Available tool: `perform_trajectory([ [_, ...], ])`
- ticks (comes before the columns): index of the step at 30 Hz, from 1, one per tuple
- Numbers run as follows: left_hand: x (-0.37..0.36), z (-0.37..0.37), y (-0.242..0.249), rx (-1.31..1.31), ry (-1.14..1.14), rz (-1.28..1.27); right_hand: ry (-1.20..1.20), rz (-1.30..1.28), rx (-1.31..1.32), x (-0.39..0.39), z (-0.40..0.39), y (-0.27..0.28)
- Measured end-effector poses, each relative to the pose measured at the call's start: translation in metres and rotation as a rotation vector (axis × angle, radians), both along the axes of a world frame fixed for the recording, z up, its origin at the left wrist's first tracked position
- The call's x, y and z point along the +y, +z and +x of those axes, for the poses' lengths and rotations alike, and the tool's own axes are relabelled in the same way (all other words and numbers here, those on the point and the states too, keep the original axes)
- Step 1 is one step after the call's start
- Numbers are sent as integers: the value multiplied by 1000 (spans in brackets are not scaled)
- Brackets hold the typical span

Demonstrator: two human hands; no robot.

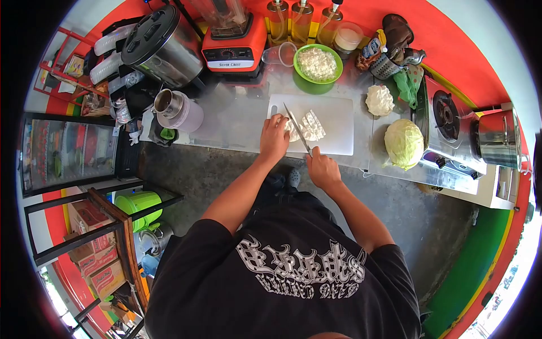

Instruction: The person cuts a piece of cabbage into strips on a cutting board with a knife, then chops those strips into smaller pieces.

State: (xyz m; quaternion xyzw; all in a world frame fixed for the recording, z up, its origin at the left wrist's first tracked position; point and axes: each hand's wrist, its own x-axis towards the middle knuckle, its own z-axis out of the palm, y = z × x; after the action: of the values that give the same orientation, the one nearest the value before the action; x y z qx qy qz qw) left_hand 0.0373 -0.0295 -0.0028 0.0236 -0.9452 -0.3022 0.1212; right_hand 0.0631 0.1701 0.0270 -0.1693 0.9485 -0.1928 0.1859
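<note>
On the white cutting board [339,133] lies a pale vegetable, partly cut into white pieces [312,126]; its kind is hard to make out. My left hand [274,137] holds the uncut part at the board's left side, with its fingers curled over it. In my right hand [323,168] is a kitchen knife [296,125], gripped by its handle near the board's front edge. The blade points away from me, between my left fingers and the cut pieces. Behind the board stands a green bowl [316,87] filled with chopped white bits.
Right of the board sit a whitish head of vegetable [379,100] and a green cabbage [403,144], near a gas stove [449,130]. A red blender [234,53], a large steel pot [169,51], several pump bottles [302,22] and a clear cup [279,55] line the back.
</note>
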Motion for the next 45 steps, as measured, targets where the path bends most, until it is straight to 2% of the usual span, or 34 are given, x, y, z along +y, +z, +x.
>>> perform_trajectory([
  [4, -1, 0, -6, 62, -8, -9, 1, 0, 39, -9, 0, 0],
  [9, -18, -14, -10, 42, -173, -38, -14, -22, 83, -6, -6, -1],
  [13, -32, -20, -9, 80, -144, 18, -46, -31, 91, 0, -7, 1],
  [16, -29, -14, -4, 73, -38, 1, -45, -18, 69, 5, -1, 0],
  [18, -21, -11, -2, -44, -42, 96, -32, -8, 55, 10, 3, -3],
  [22, -16, -7, -5, -63, -22, 80, 18, 25, 18, 19, 10, -10],
  [31, -16, 0, -6, -48, -129, 68, -14, -14, 48, 7, 3, -1],
  [36, -23, 6, -13, 2, -272, 70, 0, -44, 57, -1, 1, 1],
  [37, -23, 8, -14, 3, -272, 70, -3, -45, 71, -1, 1, 1],
  [39, -17, 13, -13, 33, -93, 48, -7, -45, 85, -1, 1, 0],
  [42, -7, 16, -10, 96, 43, 27, -14, -38, 101, -1, 3, -2],
  [45, -6, 15, -13, 15, -5, -1, 9, -30, 84, -2, 5, -3],
])
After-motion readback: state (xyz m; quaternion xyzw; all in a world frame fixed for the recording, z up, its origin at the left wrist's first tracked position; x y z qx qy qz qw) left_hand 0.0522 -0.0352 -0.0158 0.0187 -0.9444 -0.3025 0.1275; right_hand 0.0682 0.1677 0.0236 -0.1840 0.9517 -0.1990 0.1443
